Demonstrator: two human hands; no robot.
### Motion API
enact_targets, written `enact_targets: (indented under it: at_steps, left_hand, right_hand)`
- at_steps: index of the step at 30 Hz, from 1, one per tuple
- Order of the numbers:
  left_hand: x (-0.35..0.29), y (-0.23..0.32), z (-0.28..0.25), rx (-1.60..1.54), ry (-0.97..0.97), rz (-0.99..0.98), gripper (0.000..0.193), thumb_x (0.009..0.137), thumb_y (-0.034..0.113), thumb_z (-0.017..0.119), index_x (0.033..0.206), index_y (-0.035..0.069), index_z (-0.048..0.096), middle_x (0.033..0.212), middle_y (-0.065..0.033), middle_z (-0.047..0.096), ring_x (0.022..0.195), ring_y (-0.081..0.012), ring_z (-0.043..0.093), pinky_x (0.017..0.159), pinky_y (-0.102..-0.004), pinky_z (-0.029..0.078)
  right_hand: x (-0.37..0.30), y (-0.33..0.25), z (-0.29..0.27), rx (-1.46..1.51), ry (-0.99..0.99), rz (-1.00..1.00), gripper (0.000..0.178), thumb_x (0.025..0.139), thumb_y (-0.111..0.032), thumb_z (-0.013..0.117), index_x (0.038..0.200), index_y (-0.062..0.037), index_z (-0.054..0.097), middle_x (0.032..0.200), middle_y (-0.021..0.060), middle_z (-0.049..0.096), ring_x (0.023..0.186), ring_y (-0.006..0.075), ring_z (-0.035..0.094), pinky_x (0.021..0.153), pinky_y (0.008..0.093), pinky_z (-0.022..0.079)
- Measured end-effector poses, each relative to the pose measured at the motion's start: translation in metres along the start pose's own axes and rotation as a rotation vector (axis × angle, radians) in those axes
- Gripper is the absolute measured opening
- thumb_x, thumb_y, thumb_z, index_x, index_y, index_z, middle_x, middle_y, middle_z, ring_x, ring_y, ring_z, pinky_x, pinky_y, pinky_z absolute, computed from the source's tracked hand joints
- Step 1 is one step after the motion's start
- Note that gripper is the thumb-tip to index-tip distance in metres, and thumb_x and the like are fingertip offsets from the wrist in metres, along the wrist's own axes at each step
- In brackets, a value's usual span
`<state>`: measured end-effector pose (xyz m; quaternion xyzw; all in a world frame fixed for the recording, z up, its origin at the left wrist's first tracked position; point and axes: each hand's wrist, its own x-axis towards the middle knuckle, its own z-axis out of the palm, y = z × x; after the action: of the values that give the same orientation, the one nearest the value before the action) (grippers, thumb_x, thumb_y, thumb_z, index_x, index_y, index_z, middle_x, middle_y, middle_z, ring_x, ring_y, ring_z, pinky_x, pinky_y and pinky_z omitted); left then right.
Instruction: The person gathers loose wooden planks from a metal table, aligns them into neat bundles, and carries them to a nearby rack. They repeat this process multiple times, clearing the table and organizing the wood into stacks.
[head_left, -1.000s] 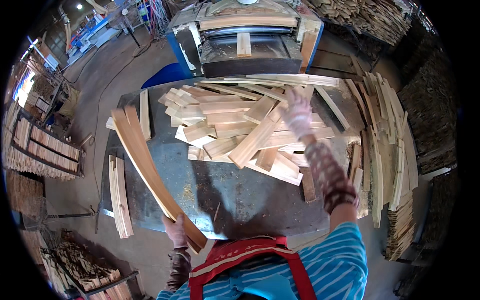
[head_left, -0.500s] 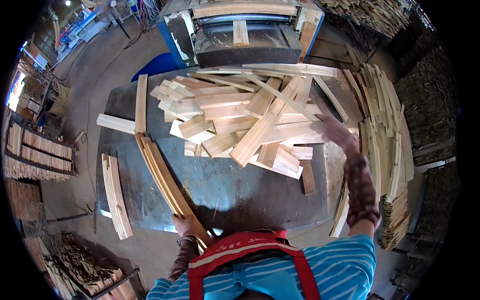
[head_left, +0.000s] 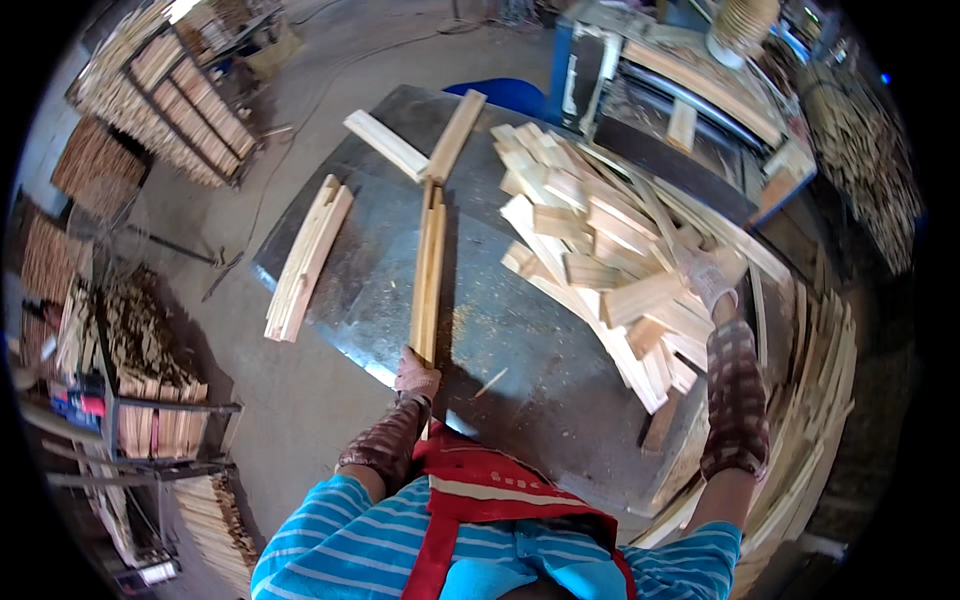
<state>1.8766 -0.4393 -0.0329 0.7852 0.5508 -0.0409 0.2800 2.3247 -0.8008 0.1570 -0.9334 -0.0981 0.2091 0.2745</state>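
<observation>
My left hand (head_left: 416, 378) is closed around the near end of a small stack of long wooden strips (head_left: 430, 265), lying lengthwise on the dark metal tabletop (head_left: 500, 345). Over the right side of a loose heap of short pale boards (head_left: 590, 225), my right hand (head_left: 708, 278) is closed on a thin wooden strip (head_left: 655, 215) that slants away across the heap. Its fingertips are partly hidden among the boards. Beyond the strip stack, two short boards, one upright in view (head_left: 456, 135) and one slanted (head_left: 385, 145), meet at its far end.
Another bundle of strips (head_left: 308, 258) lies at the table's left edge. A machine with rollers (head_left: 690, 95) stands at the far right, a board (head_left: 682, 125) in its opening. Long strips (head_left: 800, 400) are heaped along the right side. Racks of stacked wood (head_left: 165, 95) stand left.
My view has turned left, so the table and machine appear shifted right and tilted. My right hand has come down against the heap with the thin strip. The left hand keeps hold of the strip stack.
</observation>
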Motion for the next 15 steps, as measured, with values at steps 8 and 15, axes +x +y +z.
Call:
enact_targets:
  at_steps: [8,15]
  left_hand:
    - [-0.005,-0.032,-0.064,-0.376,-0.114,-0.078,0.065,0.065,0.026,0.08,0.122,0.005,0.056,0.107,-0.0202,0.07,0.104,-0.0364,0.067,0.09,-0.0436,0.052]
    - [-0.017,-0.073,-0.103,-0.332,-0.031,0.037,0.057,0.066,0.017,0.076,0.119,0.005,0.057,0.103,-0.0195,0.07,0.101,-0.0341,0.069,0.087,-0.0409,0.052]
  right_hand:
    - [0.056,-0.038,0.035,-0.158,-0.04,0.023,0.071,0.088,-0.052,0.062,0.129,0.0057,0.059,0.117,0.021,0.067,0.114,0.0295,0.062,0.096,0.0373,0.046]
    - [-0.058,0.032,0.001,0.278,0.056,-0.007,0.041,0.087,-0.025,0.063,0.12,-0.0005,0.062,0.085,0.0035,0.06,0.076,0.0148,0.06,0.064,0.0317,0.053]
